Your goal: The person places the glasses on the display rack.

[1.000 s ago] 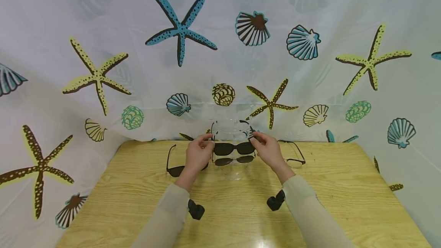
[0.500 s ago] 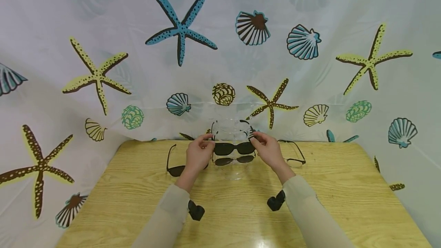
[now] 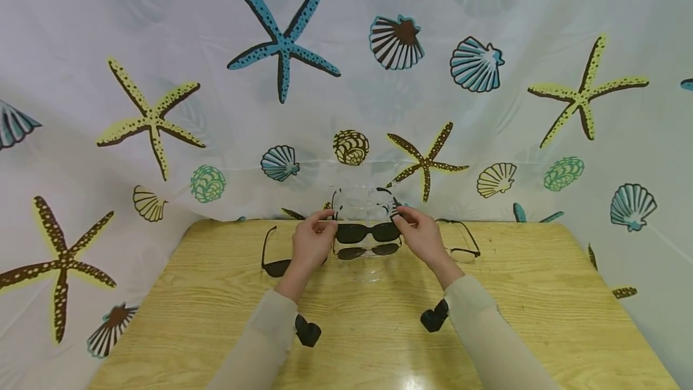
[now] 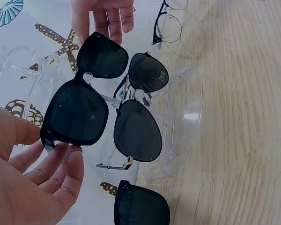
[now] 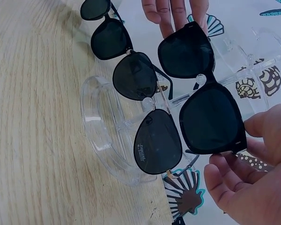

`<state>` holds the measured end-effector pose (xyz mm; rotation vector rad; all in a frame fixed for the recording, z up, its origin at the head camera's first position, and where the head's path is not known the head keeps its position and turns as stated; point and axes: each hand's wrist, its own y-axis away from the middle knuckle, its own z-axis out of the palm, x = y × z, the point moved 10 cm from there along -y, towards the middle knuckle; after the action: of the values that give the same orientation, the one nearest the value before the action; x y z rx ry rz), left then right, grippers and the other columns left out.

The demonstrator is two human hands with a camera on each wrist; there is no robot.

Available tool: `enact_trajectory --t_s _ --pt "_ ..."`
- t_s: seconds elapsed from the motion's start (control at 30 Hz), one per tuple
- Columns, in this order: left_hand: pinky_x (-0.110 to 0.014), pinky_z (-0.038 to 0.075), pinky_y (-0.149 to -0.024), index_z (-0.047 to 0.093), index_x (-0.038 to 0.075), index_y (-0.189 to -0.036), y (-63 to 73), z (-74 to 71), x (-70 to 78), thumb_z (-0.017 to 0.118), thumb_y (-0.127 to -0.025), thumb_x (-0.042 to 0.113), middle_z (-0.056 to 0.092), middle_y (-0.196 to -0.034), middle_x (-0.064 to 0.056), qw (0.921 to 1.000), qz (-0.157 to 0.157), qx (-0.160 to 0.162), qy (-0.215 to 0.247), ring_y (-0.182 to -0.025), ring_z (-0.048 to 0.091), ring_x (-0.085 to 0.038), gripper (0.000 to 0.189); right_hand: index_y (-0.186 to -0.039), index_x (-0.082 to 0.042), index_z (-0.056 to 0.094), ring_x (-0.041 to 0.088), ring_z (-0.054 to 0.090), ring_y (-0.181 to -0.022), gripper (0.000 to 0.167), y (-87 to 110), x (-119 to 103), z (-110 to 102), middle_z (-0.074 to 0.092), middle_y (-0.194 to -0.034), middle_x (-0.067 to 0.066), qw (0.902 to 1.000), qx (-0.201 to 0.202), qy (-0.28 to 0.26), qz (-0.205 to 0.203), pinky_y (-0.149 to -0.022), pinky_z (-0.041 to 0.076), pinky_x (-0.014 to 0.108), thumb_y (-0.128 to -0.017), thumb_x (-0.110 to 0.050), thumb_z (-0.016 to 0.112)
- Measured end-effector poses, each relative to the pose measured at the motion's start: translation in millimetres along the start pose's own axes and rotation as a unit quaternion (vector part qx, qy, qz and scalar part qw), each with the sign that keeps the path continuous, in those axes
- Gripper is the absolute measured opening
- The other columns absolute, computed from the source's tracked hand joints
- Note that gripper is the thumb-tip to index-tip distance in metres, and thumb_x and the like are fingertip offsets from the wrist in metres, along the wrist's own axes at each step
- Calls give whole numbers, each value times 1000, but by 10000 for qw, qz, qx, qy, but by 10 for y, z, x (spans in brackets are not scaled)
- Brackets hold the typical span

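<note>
Black thick-framed sunglasses point(image 3: 352, 233) are held level by both hands in front of a clear plastic eyewear stand point(image 4: 193, 105). My left hand point(image 3: 312, 241) pinches their left end near the hinge between thumb and fingers. At the opposite end, my right hand point(image 3: 425, 238) grips the frame in the same way. The bridge sits right at a clear round peg of the stand in both wrist views. Just below, thin metal-framed aviator sunglasses point(image 5: 158, 143) rest on the stand's lower level. Their temples are partly hidden behind the lenses.
Another pair of black sunglasses point(image 3: 278, 268) lies on the wooden table point(image 3: 368, 330) to the left, partly hidden by my left wrist. Eyeglasses with clear lenses point(image 3: 465, 253) lie on the right. Behind the stand hangs a seashell-print cloth point(image 3: 346, 101).
</note>
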<state>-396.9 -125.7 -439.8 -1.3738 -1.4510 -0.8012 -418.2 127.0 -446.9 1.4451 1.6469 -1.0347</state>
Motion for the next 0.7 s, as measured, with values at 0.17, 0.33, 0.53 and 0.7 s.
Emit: enact_trajectory --t_s 0.17,0.33,0.53,0.7 --pt "-27 37 -55 68 10 -140 -1 -3 -2 63 -105 17 79 -111 -19 10000 -17 -26 0 -52 43 -8 36 -149 -6 59 36 70 -114 47 -4 -20 -3 68 -135 21 9999 43 130 -63 -84 59 43 -109 -29 57" --pt "-28 41 -58 67 10 -141 18 -6 -19 63 -105 19 79 -112 -19 10000 -31 -65 14 -58 51 -10 36 -150 -6 59 39 68 -120 47 14 -27 -6 67 -137 22 9998 22 147 -108 -95 57 52 -109 -29 57" --pt "-34 57 -76 66 12 -143 67 -67 -51 64 -104 19 77 -117 -19 9999 -105 -128 43 -94 75 -29 39 -152 -10 57 39 67 -121 49 63 -3 -82 66 -139 20 9995 159 286 -31 -95 56 55 -109 -34 59" --pt "-49 60 -94 64 14 -145 134 -214 -44 65 -105 22 75 -125 -20 9997 3 -190 -119 -114 73 -37 40 -151 -11 58 38 68 -120 49 149 50 -188 66 -136 19 9984 512 139 206 -91 57 52 -108 -34 60"
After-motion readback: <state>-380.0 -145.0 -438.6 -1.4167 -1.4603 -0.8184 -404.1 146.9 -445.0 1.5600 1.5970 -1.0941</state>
